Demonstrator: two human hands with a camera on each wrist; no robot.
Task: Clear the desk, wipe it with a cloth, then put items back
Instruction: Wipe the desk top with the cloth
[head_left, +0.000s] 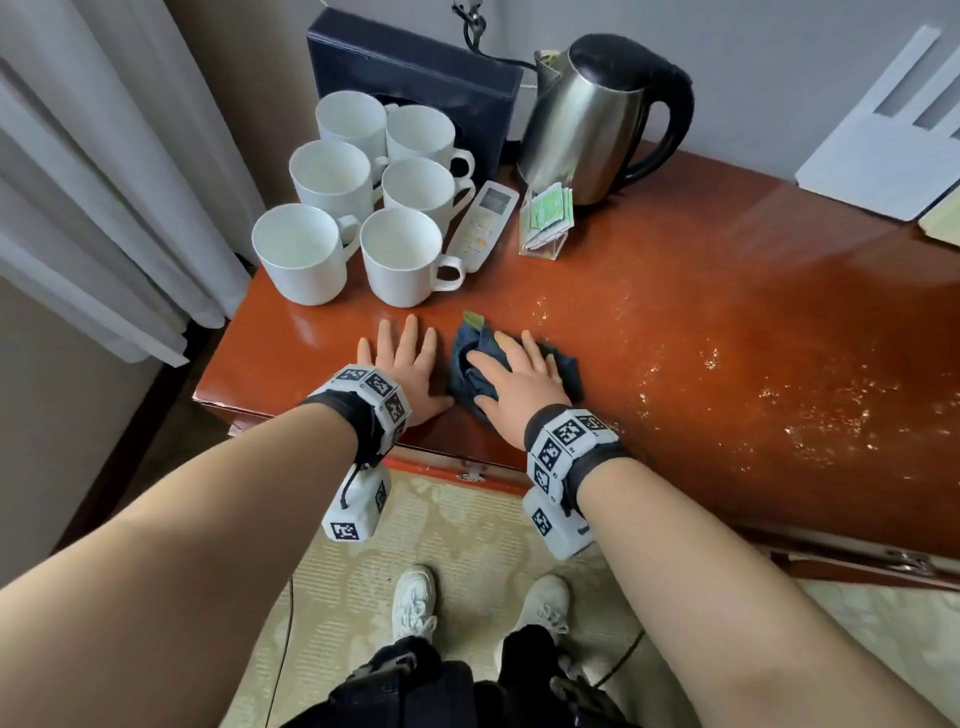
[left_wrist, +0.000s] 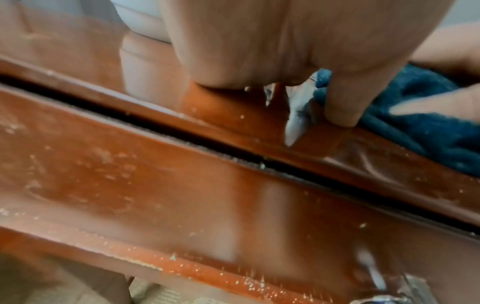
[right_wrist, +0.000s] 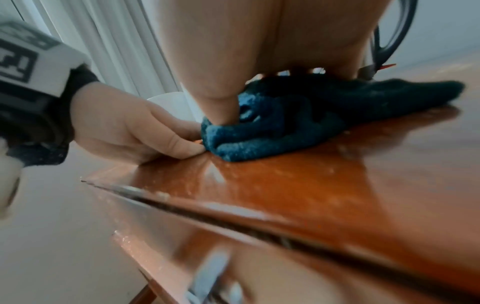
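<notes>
A crumpled dark blue cloth (head_left: 470, 374) lies near the front edge of the glossy red-brown desk (head_left: 727, 322). My right hand (head_left: 514, 379) presses flat on the cloth (right_wrist: 272, 131) with straight fingers. My left hand (head_left: 405, 369) rests flat on the bare desk just left of it, fingers spread, its thumb against the cloth (left_wrist: 420, 123). Several white mugs (head_left: 400, 254) stand at the back left, with a white remote (head_left: 480, 226), a clear holder of green sachets (head_left: 545, 215) and a steel kettle (head_left: 597, 119) beside them.
A dark box (head_left: 410, 78) stands against the wall behind the mugs. White papers (head_left: 878, 140) lie at the back right. Pale specks mark the desk's right half (head_left: 779, 405). Curtains (head_left: 104, 182) hang at the left. A drawer front (left_wrist: 182, 185) sits below the desk edge.
</notes>
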